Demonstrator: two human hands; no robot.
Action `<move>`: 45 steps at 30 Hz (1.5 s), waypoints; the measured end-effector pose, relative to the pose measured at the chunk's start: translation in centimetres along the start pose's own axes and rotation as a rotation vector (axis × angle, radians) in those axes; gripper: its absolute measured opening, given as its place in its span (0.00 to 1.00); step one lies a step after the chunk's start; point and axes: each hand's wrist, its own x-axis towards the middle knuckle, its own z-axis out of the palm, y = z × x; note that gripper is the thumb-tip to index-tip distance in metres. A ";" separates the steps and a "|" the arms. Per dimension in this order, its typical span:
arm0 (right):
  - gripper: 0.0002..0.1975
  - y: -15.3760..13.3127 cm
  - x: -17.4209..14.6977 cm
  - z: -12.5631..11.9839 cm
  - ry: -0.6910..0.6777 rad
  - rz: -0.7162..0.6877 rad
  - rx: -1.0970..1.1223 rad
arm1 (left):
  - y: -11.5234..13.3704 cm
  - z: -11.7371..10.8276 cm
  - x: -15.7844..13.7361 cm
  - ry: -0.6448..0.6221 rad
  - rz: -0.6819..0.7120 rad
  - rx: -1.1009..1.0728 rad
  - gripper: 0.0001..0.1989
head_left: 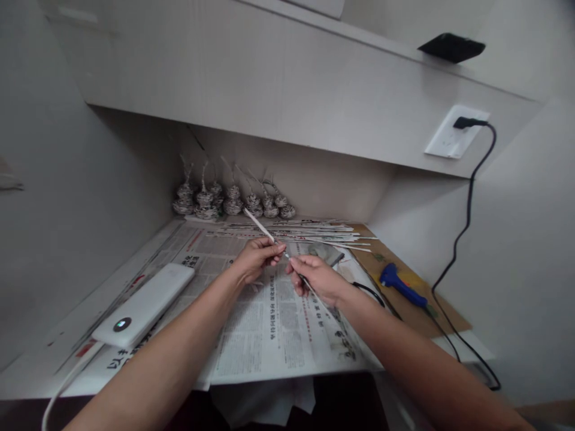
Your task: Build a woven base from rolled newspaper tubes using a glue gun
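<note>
Above the newspaper [247, 323], my left hand [259, 258] pinches a thin rolled paper stick [258, 225], whose pale end points up and away to the left. My right hand [317, 276] is closed close beside it, its fingertips on the same line of paper. A thin length of it runs back beneath my right palm toward me. Between the two hands only a short piece shows; whether it is one stick or two joined ones, I cannot tell. Behind my hands lies a loose bundle of similar paper sticks [305, 230].
Several woven gourd shapes [233, 200] stand against the back wall. A blue glue gun [403, 285] rests on brown cardboard [381, 254] at right, near a black cable [467, 209] from the wall socket [457, 133]. A white power bank [144, 305] with a cable lies at left.
</note>
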 end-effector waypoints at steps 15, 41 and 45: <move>0.18 0.3 -0.1 0.1 -0.101 0.099 0.215 | -0.1 0.0 -0.1 -0.038 -0.045 0.035 0.15; 0.19 0.9 0.4 0.6 0.095 -0.068 -0.064 | 0.1 -0.1 -0.1 0.000 -0.074 0.027 0.15; 0.19 0.9 0.0 0.2 -0.174 0.128 0.274 | 0.1 -0.1 -0.2 -0.030 -0.075 0.019 0.15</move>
